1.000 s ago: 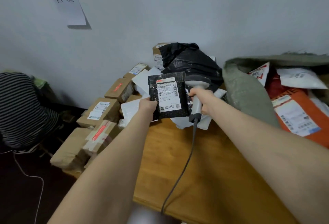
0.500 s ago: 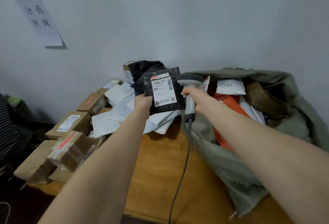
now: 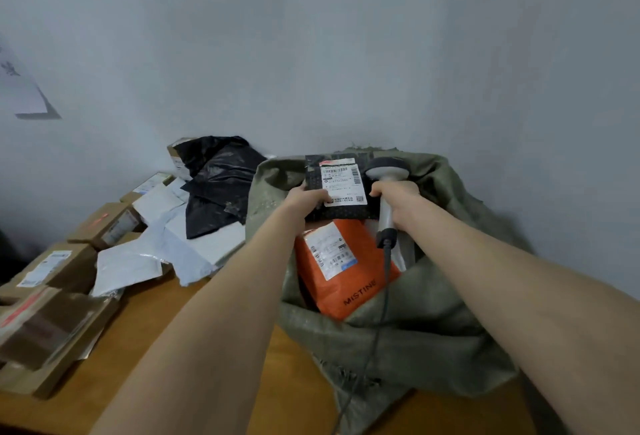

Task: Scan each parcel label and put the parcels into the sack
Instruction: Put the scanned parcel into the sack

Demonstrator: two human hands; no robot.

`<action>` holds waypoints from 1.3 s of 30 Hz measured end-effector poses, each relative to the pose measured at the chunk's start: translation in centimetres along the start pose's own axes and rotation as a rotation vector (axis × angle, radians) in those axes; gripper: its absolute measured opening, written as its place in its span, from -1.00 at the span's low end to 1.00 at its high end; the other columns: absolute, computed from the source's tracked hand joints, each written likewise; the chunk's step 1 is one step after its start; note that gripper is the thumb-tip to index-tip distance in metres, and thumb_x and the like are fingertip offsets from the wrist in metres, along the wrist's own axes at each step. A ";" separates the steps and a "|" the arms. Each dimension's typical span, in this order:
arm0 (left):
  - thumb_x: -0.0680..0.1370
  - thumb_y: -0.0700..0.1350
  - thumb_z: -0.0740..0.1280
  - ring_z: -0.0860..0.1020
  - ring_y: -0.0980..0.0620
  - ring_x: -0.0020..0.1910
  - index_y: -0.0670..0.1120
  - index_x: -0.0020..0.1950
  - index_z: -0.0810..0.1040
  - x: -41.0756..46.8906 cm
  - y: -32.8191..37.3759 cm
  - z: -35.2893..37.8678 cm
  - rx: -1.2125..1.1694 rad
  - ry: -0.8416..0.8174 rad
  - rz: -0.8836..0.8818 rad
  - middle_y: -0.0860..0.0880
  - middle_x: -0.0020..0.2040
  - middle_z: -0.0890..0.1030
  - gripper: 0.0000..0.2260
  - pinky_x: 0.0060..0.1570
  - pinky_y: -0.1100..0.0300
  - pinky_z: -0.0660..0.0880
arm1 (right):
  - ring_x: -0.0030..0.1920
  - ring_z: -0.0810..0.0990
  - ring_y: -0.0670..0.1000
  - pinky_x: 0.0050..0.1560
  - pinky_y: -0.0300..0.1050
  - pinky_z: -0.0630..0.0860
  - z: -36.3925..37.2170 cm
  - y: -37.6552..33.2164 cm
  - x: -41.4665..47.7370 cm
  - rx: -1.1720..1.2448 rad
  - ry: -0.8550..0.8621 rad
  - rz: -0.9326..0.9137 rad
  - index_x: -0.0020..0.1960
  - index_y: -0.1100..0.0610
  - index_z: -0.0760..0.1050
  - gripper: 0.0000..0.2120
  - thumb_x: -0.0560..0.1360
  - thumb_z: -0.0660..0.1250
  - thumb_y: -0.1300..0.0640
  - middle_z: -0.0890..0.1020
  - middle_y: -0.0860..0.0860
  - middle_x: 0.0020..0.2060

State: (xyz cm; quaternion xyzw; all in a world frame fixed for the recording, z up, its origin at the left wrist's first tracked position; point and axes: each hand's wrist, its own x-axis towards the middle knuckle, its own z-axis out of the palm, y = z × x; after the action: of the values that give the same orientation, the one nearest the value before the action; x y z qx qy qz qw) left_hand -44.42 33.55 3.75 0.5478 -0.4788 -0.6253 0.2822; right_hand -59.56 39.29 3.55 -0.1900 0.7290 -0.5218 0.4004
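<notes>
My left hand (image 3: 304,200) grips the black parcel (image 3: 341,189), label up, over the open sack (image 3: 415,330) | my right hand (image 3: 398,192) is wrapped round the scanner (image 3: 387,199) just beside it | orange parcel (image 3: 343,268) lies inside the sack

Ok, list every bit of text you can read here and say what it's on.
"MISTINE": printed on the orange parcel in the sack.
Label on the black parcel held by the left hand: barcode and print too small to read.
Label on the orange parcel: blurred.
Labels on the cardboard boxes: blurred.
The paper sign at the left edge: cut off, unreadable.
</notes>
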 end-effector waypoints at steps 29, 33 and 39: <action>0.57 -0.37 0.13 0.58 -0.20 0.12 -0.09 0.40 0.44 5.5 -6.5 16.3 0.946 -0.344 0.276 -0.22 0.21 0.56 -0.56 0.12 -0.01 0.55 | 0.00 0.61 0.14 -0.03 -0.08 0.54 -12.1 2.7 6.3 -0.363 0.329 -0.049 -0.02 0.11 0.45 -0.94 0.53 0.30 0.13 0.60 0.08 -0.02; 0.58 -0.39 0.08 0.53 -0.15 0.21 -0.09 0.45 0.39 6.1 -7.4 16.6 1.068 -0.389 0.252 -0.17 0.28 0.53 -0.53 0.16 0.12 0.48 | -0.05 0.59 0.13 -0.03 -0.05 0.55 -11.2 3.2 6.7 -0.346 0.316 -0.062 -0.07 0.09 0.41 -0.92 0.53 0.30 0.10 0.57 0.07 -0.09; 0.51 -0.21 0.35 0.55 -0.13 0.17 -0.15 0.27 0.54 7.0 -7.7 16.2 1.080 -0.097 0.406 -0.15 0.17 0.59 -0.67 0.15 0.05 0.49 | 0.10 0.59 0.19 0.11 0.03 0.56 -10.1 2.9 6.8 -0.307 0.252 -0.007 0.18 0.19 0.50 -0.74 0.52 0.34 0.13 0.59 0.14 0.10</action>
State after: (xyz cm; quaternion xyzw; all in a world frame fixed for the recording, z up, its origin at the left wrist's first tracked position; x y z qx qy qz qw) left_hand -60.24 35.03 -7.08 0.4819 -0.8380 -0.2501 0.0547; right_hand -71.20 41.84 -0.38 -0.1845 0.8436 -0.4256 0.2706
